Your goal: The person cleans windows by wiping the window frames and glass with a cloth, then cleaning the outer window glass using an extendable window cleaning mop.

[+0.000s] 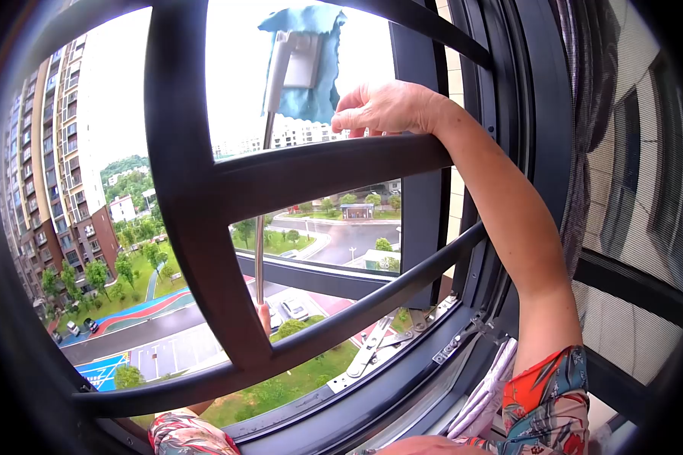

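Observation:
Outside the dark window bars stands a metal pole [260, 258] with a grey-white flat head [303, 61] on top, like a window cleaner. A blue cloth [322, 95] with ragged edges covers the far side of that head. My left hand [264, 317] grips the pole low down; only a few fingers show behind the upright bar. My right hand [391, 110] reaches over the upper crossbar [334, 171], its fingers loosely bent and apart. The fingertips overlap the cloth's right edge in view; whether they touch it I cannot tell.
Dark bars [182, 114] cross the opening. An opened window sash [421, 174] stands beyond them, with a metal hinge arm [372, 349] on the sill. A dark curtain [588, 91] hangs at right. Far below lie lawns, a road and parked cars; a tower [61, 167] rises left.

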Tool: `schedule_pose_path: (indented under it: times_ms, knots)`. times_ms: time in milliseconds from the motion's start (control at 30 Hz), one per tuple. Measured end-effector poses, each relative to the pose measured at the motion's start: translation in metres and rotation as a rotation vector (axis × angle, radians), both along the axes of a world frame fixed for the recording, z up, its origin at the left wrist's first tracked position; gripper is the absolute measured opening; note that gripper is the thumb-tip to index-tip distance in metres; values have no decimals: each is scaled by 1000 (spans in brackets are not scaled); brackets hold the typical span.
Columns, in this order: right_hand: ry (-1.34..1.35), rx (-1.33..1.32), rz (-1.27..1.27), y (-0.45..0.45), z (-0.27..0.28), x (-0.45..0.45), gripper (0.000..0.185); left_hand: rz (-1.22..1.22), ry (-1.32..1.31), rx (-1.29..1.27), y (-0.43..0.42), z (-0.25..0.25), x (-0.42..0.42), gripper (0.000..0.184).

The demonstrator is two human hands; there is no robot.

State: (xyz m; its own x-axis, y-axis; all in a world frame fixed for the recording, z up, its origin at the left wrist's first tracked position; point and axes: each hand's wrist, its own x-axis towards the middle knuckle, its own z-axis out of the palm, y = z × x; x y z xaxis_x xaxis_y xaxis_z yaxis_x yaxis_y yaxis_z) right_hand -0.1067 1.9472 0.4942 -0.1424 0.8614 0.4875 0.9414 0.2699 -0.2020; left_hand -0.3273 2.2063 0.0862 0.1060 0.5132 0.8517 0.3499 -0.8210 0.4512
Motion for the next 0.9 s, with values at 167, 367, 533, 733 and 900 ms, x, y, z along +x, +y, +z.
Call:
schedule_pose_path:
  times_ms: [167,367,533,733,900]
  knots:
    - [-69,55,22,4,-2,2,37,-366,-70,-267,-38,145,21,33]
    - [-72,91,56,5,-2,5,36,-260,12,-185,-25,101,21,35]
    - [37,149,11,6,-1,2,33,-161,77,-299,-29,-6,12,32]
    - [-515,845,-283,31,15,18,34,-157,171,-423,-32,-47,12,29]
    - [-877,612,-579,49,32,10,48,-174,222,-483,-38,-52,9,27]
